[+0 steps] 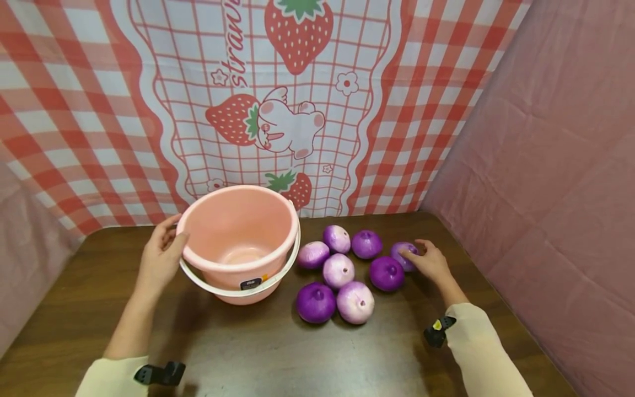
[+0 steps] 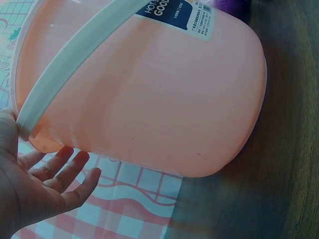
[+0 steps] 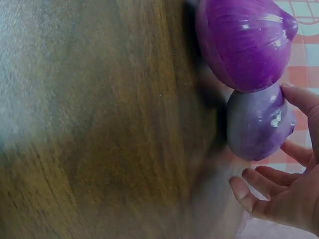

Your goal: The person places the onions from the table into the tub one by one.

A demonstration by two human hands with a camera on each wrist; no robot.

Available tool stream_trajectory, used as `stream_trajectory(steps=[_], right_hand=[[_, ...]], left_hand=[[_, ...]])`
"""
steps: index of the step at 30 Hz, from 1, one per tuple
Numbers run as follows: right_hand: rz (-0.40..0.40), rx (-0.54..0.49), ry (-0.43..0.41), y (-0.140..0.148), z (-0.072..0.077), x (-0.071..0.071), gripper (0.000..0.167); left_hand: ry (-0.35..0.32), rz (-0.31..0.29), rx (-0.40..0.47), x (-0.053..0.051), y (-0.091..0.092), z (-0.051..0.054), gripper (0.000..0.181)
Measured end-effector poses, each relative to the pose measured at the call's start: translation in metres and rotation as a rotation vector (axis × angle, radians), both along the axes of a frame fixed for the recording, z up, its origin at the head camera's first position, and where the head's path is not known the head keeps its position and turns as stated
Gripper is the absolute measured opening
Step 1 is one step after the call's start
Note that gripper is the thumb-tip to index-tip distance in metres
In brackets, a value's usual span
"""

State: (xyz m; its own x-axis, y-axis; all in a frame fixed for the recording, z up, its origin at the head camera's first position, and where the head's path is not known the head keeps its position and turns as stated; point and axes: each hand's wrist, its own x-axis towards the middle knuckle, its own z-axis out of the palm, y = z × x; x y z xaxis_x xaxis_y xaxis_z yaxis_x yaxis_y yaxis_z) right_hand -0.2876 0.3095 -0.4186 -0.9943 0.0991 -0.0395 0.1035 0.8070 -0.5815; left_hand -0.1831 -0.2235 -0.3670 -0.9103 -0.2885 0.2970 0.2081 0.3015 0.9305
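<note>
In the head view my left hand (image 1: pixel 161 251) holds the left rim of a pink plastic bucket (image 1: pixel 238 220), thumb over the edge and fingers outside. The left wrist view shows those fingers (image 2: pixel 75 181) spread beside the bucket's wall (image 2: pixel 164 99), near the end of its white handle (image 2: pixel 75 55). My right hand (image 1: pixel 431 264) is at the rightmost purple onion (image 1: pixel 404 256), which sits on the table. Close up, thumb and forefinger lie at two sides of this onion (image 3: pixel 259 122), the other fingers loosely extended. A darker onion (image 3: pixel 244 42) touches it.
Several more onions, dark purple (image 1: pixel 316 303) and pale (image 1: pixel 355 302), are grouped right of the bucket on the brown table (image 1: pixel 278 358). A checked strawberry cloth (image 1: pixel 387 165) hangs behind, and pink cloth (image 1: pixel 545 165) hangs at the right.
</note>
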Motion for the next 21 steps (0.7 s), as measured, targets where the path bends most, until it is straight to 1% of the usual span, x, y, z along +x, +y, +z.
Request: stream_trajectory(steps=[8,14,21], right_hand=[[0.001,-0.066,-0.016,-0.0020,-0.0046,-0.0006,0.076],[-0.003,-0.089,-0.018,-0.0034,-0.0063,-0.0013,0.073],[-0.031,-0.152,0.012,-0.0018,-0.0102,-0.0032,0.071]], left_hand=[[-0.006,0.007,-0.001,0.0002,0.0005,0.0003,0.044],[-0.009,-0.002,0.015,0.0007,0.0007,0.0005,0.045],[-0.006,-0.004,0.025,0.0006,0.0003,-0.0005,0.045]])
